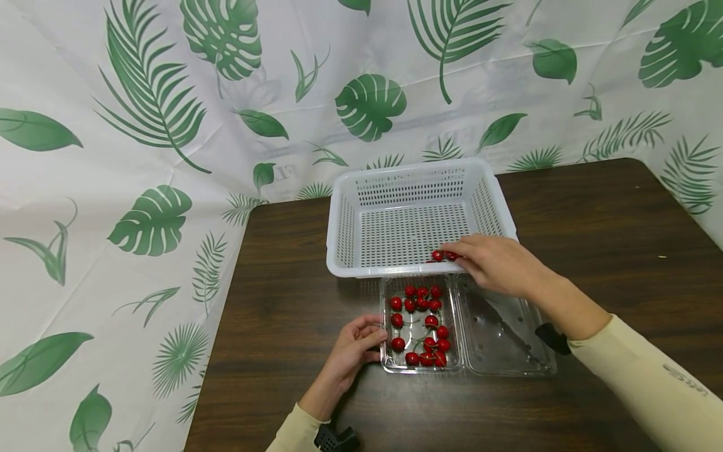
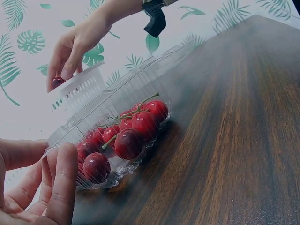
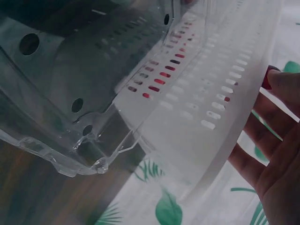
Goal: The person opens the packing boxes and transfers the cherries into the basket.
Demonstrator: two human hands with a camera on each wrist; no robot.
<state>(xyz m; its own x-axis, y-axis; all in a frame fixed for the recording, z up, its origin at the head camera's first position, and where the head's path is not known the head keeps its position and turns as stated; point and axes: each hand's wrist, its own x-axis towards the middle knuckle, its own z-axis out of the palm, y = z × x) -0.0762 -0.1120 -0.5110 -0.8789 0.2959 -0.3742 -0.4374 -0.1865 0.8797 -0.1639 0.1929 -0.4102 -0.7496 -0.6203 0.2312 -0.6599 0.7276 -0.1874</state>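
My left hand (image 1: 353, 348) grips the left edge of a clear plastic clamshell box (image 1: 415, 370), thumb on the rim. Red cherries (image 1: 422, 304) with green stems lie in it, mostly along the back and the right. Behind the box stands a white perforated basket (image 1: 367, 272). Over its near right rim reaches my right hand (image 1: 503, 263), fingertips just inside. In the right wrist view a dark red cherry (image 3: 268, 77) is pinched by the thumb, partly hidden. A second cherry (image 1: 437, 255) shows beside those fingertips, and more red shows through the basket's slots.
The box's clear lid (image 1: 497, 345) lies folded open to the right, under my right forearm. All this stands on a dark wooden table (image 1: 282, 282). A white cloth with green leaves (image 1: 305, 138) hangs behind and at the left.
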